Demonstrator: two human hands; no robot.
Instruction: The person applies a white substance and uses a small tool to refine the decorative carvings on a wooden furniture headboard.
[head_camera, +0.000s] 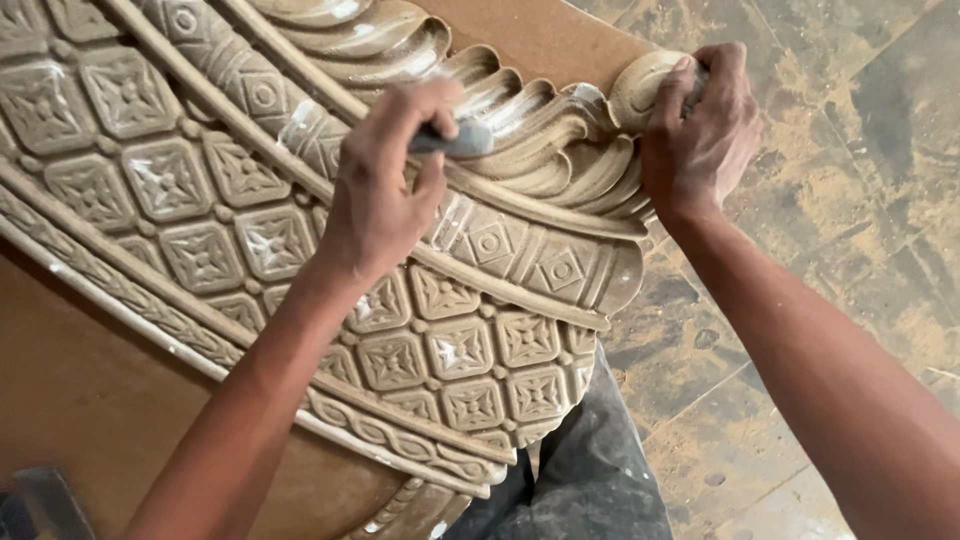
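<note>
Carved wooden panel (300, 230): fills left and centre of frame, diamond-flower grid, rope borders, fluted scrolls at top centre. Plain brown board (90, 390) beneath, lower left. Dusty floor (850, 200): right side of frame. Dark trouser leg (590, 470): bottom centre. Right hand (700, 125): upper right, fingers clamped around scroll end at panel edge. Left hand (385, 180): centre top, closed around grey sanding piece (455, 140), pressed against fluted carving.

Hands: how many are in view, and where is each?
2. The left hand holds a grey tool against the carved panel; the right hand grips its scrolled top edge. None seem hidden.
</note>
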